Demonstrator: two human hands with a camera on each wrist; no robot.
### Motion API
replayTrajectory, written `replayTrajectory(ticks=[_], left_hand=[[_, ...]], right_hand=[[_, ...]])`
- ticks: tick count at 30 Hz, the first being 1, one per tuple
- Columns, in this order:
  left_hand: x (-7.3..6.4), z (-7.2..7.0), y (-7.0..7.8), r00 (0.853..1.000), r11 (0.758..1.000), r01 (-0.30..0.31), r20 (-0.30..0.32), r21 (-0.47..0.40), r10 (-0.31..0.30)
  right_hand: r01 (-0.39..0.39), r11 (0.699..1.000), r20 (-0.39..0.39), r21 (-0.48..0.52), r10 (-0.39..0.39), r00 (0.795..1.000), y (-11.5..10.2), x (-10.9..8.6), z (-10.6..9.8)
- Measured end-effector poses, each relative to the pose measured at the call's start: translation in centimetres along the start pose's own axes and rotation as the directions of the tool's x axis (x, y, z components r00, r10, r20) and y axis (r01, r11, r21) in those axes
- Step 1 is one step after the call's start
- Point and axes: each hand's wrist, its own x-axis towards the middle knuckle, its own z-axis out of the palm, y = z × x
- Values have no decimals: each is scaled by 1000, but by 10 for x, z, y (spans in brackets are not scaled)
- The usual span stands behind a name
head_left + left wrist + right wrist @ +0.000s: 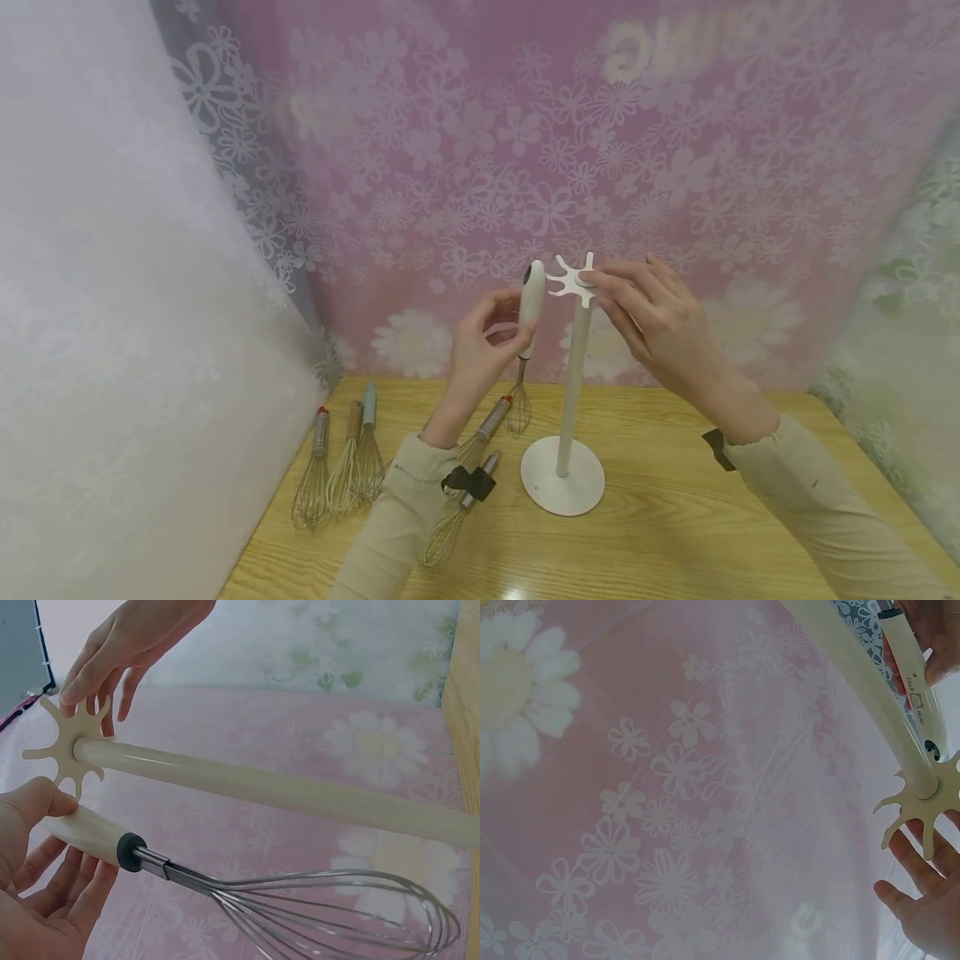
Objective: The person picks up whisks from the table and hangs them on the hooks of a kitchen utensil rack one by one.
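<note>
Whisk handle (532, 302) in left hand (483, 340): white, dark collar (130, 853). Stand (573, 383) by right hand (660, 321): cream-white. Bench (675, 500) below: yellow woodgrain. Backdrop (450, 208) behind: pink, white flowers.

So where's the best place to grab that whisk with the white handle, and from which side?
Probably the middle of its white handle, from the left, as the left hand has it. The handle is thick and near upright; the wire loops hang below, and the prongs of the stand are close on its right. That leaves the tip's hole clear.
</note>
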Motion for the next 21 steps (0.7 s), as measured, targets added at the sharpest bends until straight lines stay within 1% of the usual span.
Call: replayTrajectory(ticks=[8, 12, 16, 21], left_hand=[[1, -2, -3, 999, 1000, -17, 36, -4, 17], [2, -1, -4, 998, 1000, -18, 67, -5, 18], [2, 1, -7, 996, 1000, -8, 92, -13, 9], [1, 6, -11, 995, 1000, 0, 102, -22, 2]], right_hand=[[-2, 1000, 5, -3, 2, 1000, 0, 0, -1], [-4, 1000, 8, 0, 4, 1000, 0, 0, -1], [-8, 1000, 10, 2, 8, 1000, 0, 0, -1], [-9, 1000, 13, 0, 9, 1000, 0, 0, -2]])
